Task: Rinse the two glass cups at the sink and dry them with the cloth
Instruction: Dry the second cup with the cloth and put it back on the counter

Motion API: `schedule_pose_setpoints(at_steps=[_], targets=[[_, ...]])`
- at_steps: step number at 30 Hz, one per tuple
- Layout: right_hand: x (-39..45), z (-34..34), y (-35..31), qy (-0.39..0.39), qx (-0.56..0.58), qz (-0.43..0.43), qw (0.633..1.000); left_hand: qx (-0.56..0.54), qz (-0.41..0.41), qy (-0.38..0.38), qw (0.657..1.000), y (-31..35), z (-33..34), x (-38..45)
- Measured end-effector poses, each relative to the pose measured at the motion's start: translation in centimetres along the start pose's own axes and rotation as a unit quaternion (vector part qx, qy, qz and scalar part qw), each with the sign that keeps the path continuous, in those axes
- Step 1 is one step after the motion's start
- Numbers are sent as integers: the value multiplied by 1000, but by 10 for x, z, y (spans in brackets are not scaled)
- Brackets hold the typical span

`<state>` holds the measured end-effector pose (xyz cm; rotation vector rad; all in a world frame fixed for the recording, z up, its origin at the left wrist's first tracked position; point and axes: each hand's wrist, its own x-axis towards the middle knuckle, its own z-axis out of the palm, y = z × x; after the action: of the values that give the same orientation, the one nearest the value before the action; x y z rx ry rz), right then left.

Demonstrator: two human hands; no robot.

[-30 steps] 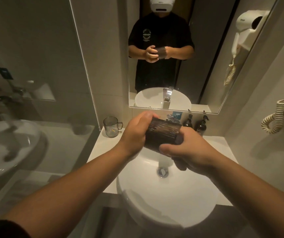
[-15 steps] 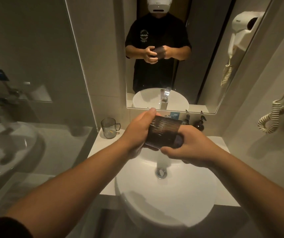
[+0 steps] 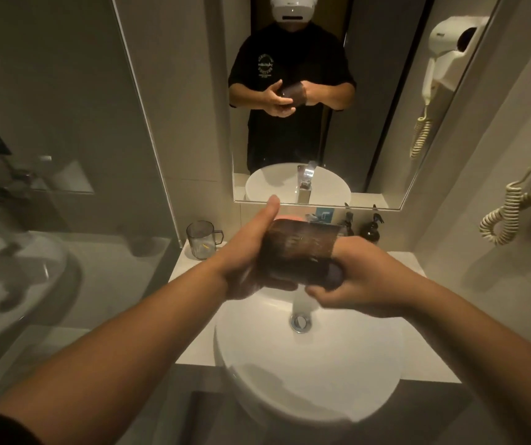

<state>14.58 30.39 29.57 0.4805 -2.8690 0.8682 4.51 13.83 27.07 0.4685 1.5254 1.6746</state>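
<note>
Above the white basin, the left hand and right hand held a dark ribbed glass cup on its side; the left palm cupped its near end with thumb extended, the right fingers curled beneath its far end. A second clear handled glass cup stood upright left of the basin, on the white counter; a drain lay directly below the hands

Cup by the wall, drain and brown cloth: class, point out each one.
cup (image 3: 200, 239), head view, on its clear side wall.
drain (image 3: 300, 322), head view, on its metal ring.
cloth (image 3: 299, 252), head view, on its upper face.
</note>
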Motion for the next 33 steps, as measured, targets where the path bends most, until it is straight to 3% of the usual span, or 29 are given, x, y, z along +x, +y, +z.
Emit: schedule_pose_setpoints(at_steps=[3,5,7,10,13,21,23,26,28,30,33], targets=[[-1,5,-1,-8,-33,-61,998,22,51,27,998,1,4,6],[-2,7,2,3,8,-29,1000,37,123,44,991,-2,7,7],[-4,10,1,6,130,50,990,45,183,59,980,-8,7,9],[-6,15,3,9,384,119,916,80,253,73,962,-12,7,9],[-3,13,1,22,549,167,819,134,305,81,939,-13,6,7],[-4,25,2,29,738,129,662,253,457,66,850,-33,-10,5],[-3,23,4,47,755,142,638,252,455,68,851,-36,-13,4],[-2,12,17,118,705,153,682,162,389,128,898,-41,-12,8],[-5,1,25,183,638,144,735,-14,296,197,935,-40,-10,11],[-10,-3,29,238,539,140,796,-196,163,230,939,-36,-11,14],[-14,14,22,305,366,152,866,-284,70,227,929,-39,-12,16]])
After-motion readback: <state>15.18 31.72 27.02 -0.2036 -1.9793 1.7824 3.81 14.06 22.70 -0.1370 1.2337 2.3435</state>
